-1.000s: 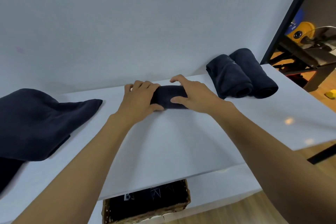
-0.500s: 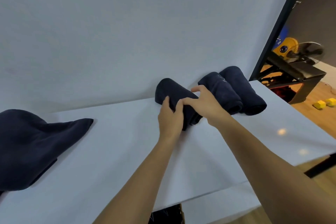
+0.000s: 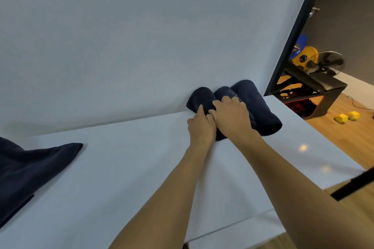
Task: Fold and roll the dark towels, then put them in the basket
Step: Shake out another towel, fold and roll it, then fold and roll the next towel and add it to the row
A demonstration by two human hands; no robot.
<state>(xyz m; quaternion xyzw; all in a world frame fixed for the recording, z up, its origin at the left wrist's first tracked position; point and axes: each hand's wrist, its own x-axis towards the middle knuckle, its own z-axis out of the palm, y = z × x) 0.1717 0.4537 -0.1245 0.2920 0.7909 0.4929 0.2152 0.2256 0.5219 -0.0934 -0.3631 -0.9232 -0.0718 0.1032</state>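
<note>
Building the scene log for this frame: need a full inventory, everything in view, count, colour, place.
rolled towels: 3, dark navy, side by side at the table's far right, against the backdrop
unrolled towels: pile, count unclear, dark navy, table's left edge
table: 1, white, fills the foreground
backdrop: 1, pale grey-white, behind the table
fan: 1, dark, right background
yellow round object: 1, yellow, behind the fan
black frame: 1, black, floor at right
yellow blocks: 2, yellow, wooden floor at right
left hand: 1, on the leftmost roll
right hand: 1, across the left and middle rolls
</note>
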